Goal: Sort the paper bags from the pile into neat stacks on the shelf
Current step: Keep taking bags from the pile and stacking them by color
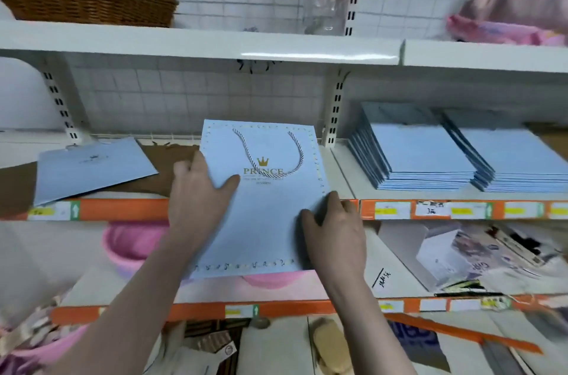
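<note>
The white shelf (196, 39) with its orange front strip (129, 209) fills most of the view. To the right of the held paper bag (261, 205), two neat stacks of blue bags (424, 156) lie side by side on the shelf, touching each other. The held paper bag is light blue, with a gold crown, the word PRINCE and a white rope handle. It is held flat, with its top end over the shelf and its lower end sticking out past the orange strip. To its left, one more blue bag (92, 168) lies flat on the shelf, turned a bit crooked. The left hand (199, 190) holds the bag's left edge, thumb on top. The right hand (332, 230) holds the right edge, thumb on top too. A pink tub (129, 248) sits on the shelf below.
</note>
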The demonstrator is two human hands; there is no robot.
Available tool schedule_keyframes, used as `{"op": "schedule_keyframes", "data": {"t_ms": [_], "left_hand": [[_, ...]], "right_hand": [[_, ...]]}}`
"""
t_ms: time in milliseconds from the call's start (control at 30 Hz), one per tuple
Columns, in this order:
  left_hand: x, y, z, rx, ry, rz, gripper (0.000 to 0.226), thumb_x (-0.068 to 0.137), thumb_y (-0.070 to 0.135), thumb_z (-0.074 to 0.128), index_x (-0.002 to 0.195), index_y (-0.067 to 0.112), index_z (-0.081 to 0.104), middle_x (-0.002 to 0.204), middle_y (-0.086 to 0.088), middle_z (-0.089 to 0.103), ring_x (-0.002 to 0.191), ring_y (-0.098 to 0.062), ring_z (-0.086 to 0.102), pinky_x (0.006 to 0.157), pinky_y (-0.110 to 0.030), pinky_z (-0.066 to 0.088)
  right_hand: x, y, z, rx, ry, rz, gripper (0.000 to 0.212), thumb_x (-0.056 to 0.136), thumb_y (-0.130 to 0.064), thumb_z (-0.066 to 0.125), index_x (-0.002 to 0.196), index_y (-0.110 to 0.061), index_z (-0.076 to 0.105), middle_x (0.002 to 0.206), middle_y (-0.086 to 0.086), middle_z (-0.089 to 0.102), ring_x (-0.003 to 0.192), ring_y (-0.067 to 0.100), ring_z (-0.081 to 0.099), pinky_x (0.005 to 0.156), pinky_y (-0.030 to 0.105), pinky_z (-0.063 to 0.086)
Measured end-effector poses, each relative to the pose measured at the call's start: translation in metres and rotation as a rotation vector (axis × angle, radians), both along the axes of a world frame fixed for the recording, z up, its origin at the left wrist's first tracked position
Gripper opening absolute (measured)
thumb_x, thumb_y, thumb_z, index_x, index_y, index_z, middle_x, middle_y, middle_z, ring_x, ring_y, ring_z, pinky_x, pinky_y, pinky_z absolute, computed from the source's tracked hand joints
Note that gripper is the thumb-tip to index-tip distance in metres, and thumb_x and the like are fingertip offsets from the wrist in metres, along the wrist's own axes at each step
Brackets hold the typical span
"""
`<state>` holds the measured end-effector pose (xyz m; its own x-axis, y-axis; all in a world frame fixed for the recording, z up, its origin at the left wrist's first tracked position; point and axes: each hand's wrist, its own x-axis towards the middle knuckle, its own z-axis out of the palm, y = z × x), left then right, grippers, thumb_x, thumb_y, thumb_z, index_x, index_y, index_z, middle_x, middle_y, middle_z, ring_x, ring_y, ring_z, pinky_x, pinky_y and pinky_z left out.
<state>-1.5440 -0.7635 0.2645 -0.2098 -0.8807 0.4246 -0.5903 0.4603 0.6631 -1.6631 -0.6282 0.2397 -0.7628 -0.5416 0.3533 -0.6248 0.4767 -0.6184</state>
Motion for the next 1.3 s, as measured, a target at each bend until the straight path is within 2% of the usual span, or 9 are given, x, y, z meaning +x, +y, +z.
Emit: {"op": "schedule_keyframes", "data": {"t_ms": [133, 500, 633, 733, 833, 933, 1100, 1200, 1300], "left_hand": [[-0.078, 0.051, 0.003, 0.001, -0.011, -0.098, 0.055, 0.081, 0.033, 0.067, 0.126, 0.008, 0.047, 0.113, -0.019, 0.043, 0.107, -0.037, 0.049, 0.085, -0.036, 0.038], [-0.320, 0.222, -0.002, 0.065, -0.032, -0.246, 0.068, 0.085, 0.040, 0.062, 0.140, 0.010, 0.034, 0.127, -0.016, 0.038, 0.113, -0.036, 0.047, 0.088, -0.038, 0.039], [-0.381, 0.250, 0.004, 0.052, -0.049, -0.284, 0.059, 0.085, 0.040, 0.061, 0.130, 0.009, 0.040, 0.123, -0.015, 0.039, 0.110, -0.037, 0.049, 0.082, -0.037, 0.040], [-0.421, 0.259, 0.007, 0.039, -0.073, -0.304, 0.059, 0.086, 0.040, 0.059, 0.132, 0.010, 0.038, 0.125, -0.014, 0.038, 0.110, -0.036, 0.048, 0.077, -0.035, 0.037], [-0.458, 0.256, 0.005, 0.028, -0.082, -0.300, 0.062, 0.087, 0.039, 0.058, 0.137, 0.011, 0.035, 0.127, -0.014, 0.037, 0.112, -0.036, 0.047, 0.084, -0.038, 0.040], [-0.498, 0.244, 0.000, 0.018, -0.064, -0.306, 0.062, 0.087, 0.038, 0.058, 0.137, 0.009, 0.035, 0.127, -0.014, 0.037, 0.112, -0.036, 0.047, 0.087, -0.038, 0.039], [-0.567, 0.216, -0.002, 0.014, -0.045, -0.262, 0.066, 0.087, 0.038, 0.058, 0.140, 0.006, 0.035, 0.127, -0.016, 0.038, 0.114, -0.035, 0.045, 0.090, -0.037, 0.038], [-0.603, 0.196, -0.001, 0.017, -0.045, -0.253, 0.060, 0.085, 0.035, 0.061, 0.129, -0.002, 0.044, 0.121, -0.020, 0.042, 0.111, -0.037, 0.046, 0.090, -0.037, 0.037], [-0.632, 0.182, 0.005, -0.015, -0.058, -0.231, 0.045, 0.084, 0.030, 0.062, 0.111, -0.005, 0.054, 0.110, -0.023, 0.047, 0.106, -0.037, 0.046, 0.088, -0.038, 0.037]], "right_hand": [[-0.068, 0.060, 0.003, 0.047, 0.063, -0.103, 0.039, 0.091, -0.032, 0.047, 0.120, -0.006, 0.047, 0.113, 0.009, 0.051, 0.109, 0.029, 0.046, 0.085, 0.032, 0.027], [-0.284, 0.244, -0.002, 0.139, 0.126, -0.296, 0.046, 0.092, -0.033, 0.046, 0.128, -0.004, 0.045, 0.119, 0.013, 0.052, 0.112, 0.030, 0.046, 0.088, 0.038, 0.036], [-0.340, 0.274, -0.001, 0.117, 0.131, -0.316, 0.045, 0.091, -0.032, 0.046, 0.126, -0.002, 0.047, 0.115, 0.014, 0.053, 0.107, 0.032, 0.047, 0.088, 0.037, 0.034], [-0.379, 0.283, -0.002, 0.100, 0.109, -0.326, 0.044, 0.091, -0.031, 0.047, 0.123, -0.001, 0.048, 0.114, 0.014, 0.053, 0.104, 0.033, 0.047, 0.086, 0.037, 0.034], [-0.417, 0.281, -0.004, 0.099, 0.107, -0.319, 0.044, 0.092, -0.032, 0.047, 0.122, -0.001, 0.048, 0.114, 0.014, 0.052, 0.107, 0.031, 0.046, 0.085, 0.036, 0.034], [-0.458, 0.271, -0.005, 0.098, 0.118, -0.304, 0.036, 0.092, -0.031, 0.047, 0.112, -0.002, 0.050, 0.109, 0.014, 0.053, 0.103, 0.030, 0.046, 0.082, 0.036, 0.034], [-0.529, 0.244, 0.001, 0.098, 0.157, -0.263, 0.036, 0.092, -0.029, 0.049, 0.113, -0.001, 0.052, 0.108, 0.015, 0.053, 0.102, 0.031, 0.045, 0.085, 0.035, 0.032], [-0.567, 0.227, 0.009, 0.140, 0.158, -0.244, 0.038, 0.093, -0.031, 0.048, 0.115, -0.001, 0.051, 0.110, 0.015, 0.052, 0.104, 0.031, 0.045, 0.087, 0.034, 0.031], [-0.602, 0.210, 0.013, 0.119, 0.146, -0.225, 0.035, 0.093, -0.031, 0.049, 0.110, -0.001, 0.052, 0.108, 0.015, 0.052, 0.102, 0.031, 0.045, 0.085, 0.035, 0.032]]}}
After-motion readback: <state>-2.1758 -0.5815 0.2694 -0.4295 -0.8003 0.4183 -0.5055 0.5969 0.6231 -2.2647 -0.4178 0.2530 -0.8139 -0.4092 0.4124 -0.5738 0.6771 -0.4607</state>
